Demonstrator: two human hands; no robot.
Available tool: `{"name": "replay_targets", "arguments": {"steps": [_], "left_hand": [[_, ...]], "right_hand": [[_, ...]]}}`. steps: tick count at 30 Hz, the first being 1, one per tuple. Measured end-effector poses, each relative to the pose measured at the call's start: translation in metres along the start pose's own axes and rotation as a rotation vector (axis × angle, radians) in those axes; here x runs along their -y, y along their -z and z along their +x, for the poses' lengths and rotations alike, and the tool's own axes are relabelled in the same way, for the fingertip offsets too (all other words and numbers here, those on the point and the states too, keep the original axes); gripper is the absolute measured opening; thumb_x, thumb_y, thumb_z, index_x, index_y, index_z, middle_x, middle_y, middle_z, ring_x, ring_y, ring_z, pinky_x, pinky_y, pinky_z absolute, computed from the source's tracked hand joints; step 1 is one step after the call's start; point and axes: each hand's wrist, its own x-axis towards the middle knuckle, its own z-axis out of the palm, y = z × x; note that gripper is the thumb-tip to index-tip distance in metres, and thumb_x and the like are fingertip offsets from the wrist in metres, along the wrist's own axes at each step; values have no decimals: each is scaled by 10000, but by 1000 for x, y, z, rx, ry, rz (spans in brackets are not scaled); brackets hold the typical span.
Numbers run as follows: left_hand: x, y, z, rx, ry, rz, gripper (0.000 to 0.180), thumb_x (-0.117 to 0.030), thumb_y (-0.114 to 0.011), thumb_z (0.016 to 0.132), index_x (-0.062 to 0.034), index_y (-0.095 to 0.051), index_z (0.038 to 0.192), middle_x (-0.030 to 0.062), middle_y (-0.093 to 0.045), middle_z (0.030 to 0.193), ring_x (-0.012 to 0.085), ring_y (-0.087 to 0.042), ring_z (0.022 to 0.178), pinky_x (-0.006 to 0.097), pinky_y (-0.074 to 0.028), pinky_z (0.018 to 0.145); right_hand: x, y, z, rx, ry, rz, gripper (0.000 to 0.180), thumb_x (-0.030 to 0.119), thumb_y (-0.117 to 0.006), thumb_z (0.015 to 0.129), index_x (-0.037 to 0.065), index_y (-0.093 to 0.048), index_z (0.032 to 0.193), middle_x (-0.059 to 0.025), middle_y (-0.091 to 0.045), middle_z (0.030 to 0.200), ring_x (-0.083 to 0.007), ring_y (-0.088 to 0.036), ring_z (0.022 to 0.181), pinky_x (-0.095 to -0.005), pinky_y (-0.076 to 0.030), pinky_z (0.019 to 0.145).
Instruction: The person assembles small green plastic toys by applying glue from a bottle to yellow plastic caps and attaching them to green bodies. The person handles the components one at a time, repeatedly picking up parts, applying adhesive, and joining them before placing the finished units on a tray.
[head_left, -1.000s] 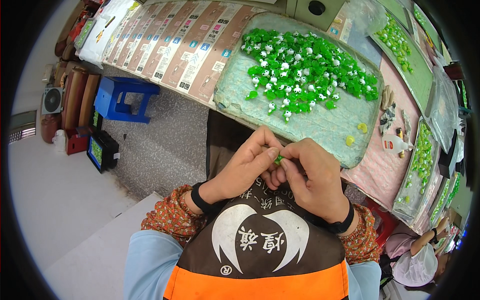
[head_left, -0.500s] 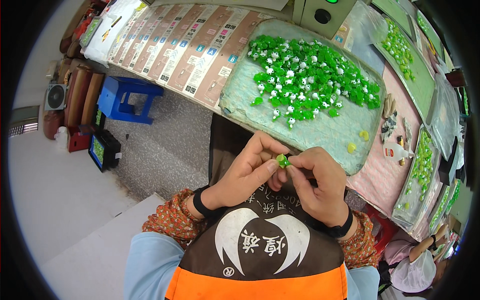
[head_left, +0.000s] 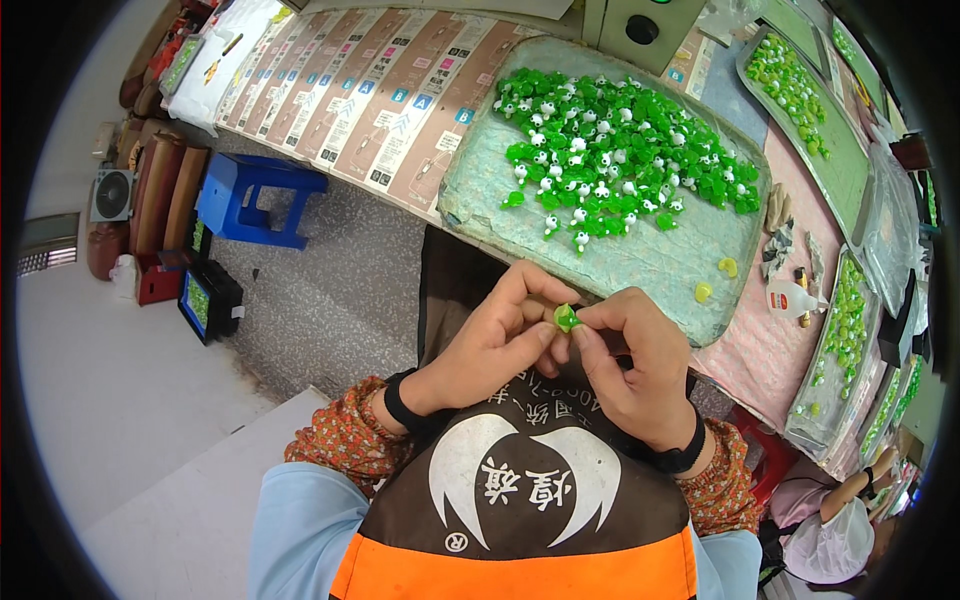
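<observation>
Close to my apron, just off the near edge of the tray, a small green and yellow-green plastic piece (head_left: 566, 318) sits between my two hands. My left hand (head_left: 497, 335) pinches it from the left with thumb and fingertips. From the right, the thumb and forefinger of my right hand (head_left: 637, 365) are closed on the same piece. Its finer shape is partly hidden by the fingertips. Beyond my hands, a pale green tray (head_left: 620, 275) bears a heap of small green and white plastic figures (head_left: 610, 150). Two yellow pieces (head_left: 704, 291) lie near its right side.
Right of the tray are a white bottle (head_left: 790, 299) and another tray of yellow-green pieces (head_left: 845, 335). A grey machine (head_left: 638, 30) stands behind. Flat printed cardboard (head_left: 370, 90) covers the table at left. A blue stool (head_left: 255, 195) stands on the floor. Another person (head_left: 830, 535) sits at lower right.
The small piece has turned slightly between my fingertips, showing more of its yellow-green side. My hands stay nearly in place. At the upper right, the clear plastic bag has shifted away, uncovering more of a tray.
</observation>
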Motion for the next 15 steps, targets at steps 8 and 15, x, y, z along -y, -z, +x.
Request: {"name": "replay_targets", "arguments": {"steps": [8, 15], "left_hand": [[-3, 7, 2, -3, -5, 4, 276, -179, -508, 1058, -15, -483, 1279, 70, -621, 1016, 103, -634, 878, 261, -585, 745], [2, 9, 2, -18, 2, -104, 257, -165, -530, 1049, -13, -477, 1249, 76, -628, 1040, 117, -655, 852, 274, -611, 710]], "right_hand": [[0, -4, -2, -20, -167, 189, 86, -7, -664, 884, 3, -616, 954, -78, -611, 789, -150, -598, 601, -273, -454, 535], [6, 0, 3, 63, -195, 138, 134, 26, -681, 886, 7, -614, 1001, -75, -606, 812, -143, -608, 621, -261, -465, 539]]}}
